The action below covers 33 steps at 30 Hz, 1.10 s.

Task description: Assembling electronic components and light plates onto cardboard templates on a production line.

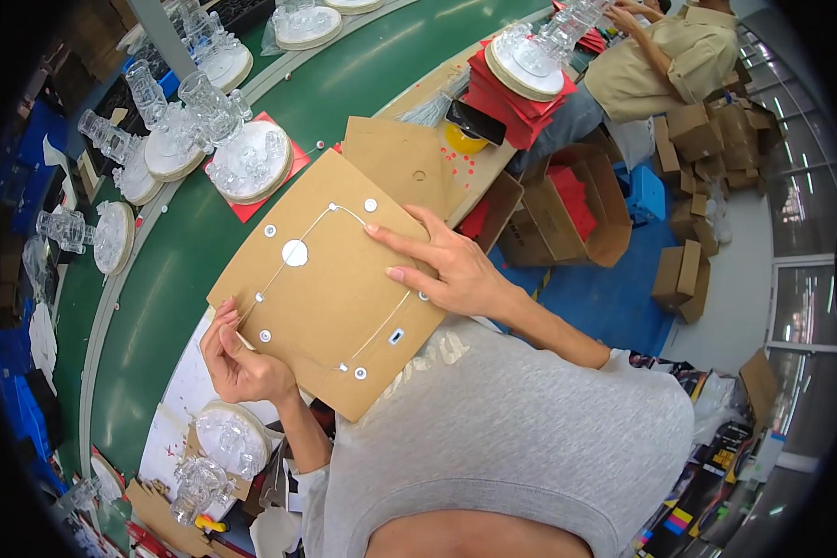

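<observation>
A brown cardboard panel point(330, 288) lies tilted in front of my chest, fitted with several round white fittings and small white clips. A thin pale wire point(312, 231) loops through the clips. My left hand point(246, 361) is closed at the panel's left edge, thumb and fingers pinched where the wire runs down from a clip; its exact hold there is partly hidden. My right hand point(463, 272) lies over the panel's right side with fingers stretched, the index fingertip touching the wire near the upper right fitting. A white round cutout point(295, 253) shows at upper left.
A green conveyor point(372, 70) carries clear plastic assemblies on round white bases point(249, 166). Another cardboard sheet point(395, 153), a black phone point(475, 122) and red sheets point(507, 98) lie beyond the panel. Right stands an open carton point(581, 237); a co-worker point(665, 70) works farther off.
</observation>
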{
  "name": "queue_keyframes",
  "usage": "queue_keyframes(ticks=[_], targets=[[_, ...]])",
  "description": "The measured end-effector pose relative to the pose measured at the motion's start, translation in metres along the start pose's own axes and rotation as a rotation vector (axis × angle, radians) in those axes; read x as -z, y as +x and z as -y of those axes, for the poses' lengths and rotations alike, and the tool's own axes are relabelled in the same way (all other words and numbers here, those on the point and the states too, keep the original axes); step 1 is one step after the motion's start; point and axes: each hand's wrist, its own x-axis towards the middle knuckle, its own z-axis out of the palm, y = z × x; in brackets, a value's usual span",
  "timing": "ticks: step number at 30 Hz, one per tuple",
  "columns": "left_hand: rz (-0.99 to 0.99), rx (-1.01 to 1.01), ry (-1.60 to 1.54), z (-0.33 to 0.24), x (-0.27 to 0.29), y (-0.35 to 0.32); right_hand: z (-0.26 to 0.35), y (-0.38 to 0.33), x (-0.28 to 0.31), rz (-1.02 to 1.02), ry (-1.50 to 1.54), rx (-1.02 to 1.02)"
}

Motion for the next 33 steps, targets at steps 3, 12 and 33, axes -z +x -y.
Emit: queue_keyframes(ticks=[3, 12, 33], targets=[[-0.061, 0.033, -0.038, 0.001, -0.005, -0.003, -0.007, -0.004, -0.007, -0.1, 0.075, -0.013], [-0.139, 0.111, -0.143, 0.005, -0.008, -0.005, -0.018, -0.023, -0.02, -0.399, 0.066, 0.098], [0.29, -0.356, 0.343, -0.04, -0.008, 0.033, 0.023, 0.153, 0.007, 0.125, -0.182, 0.97]])
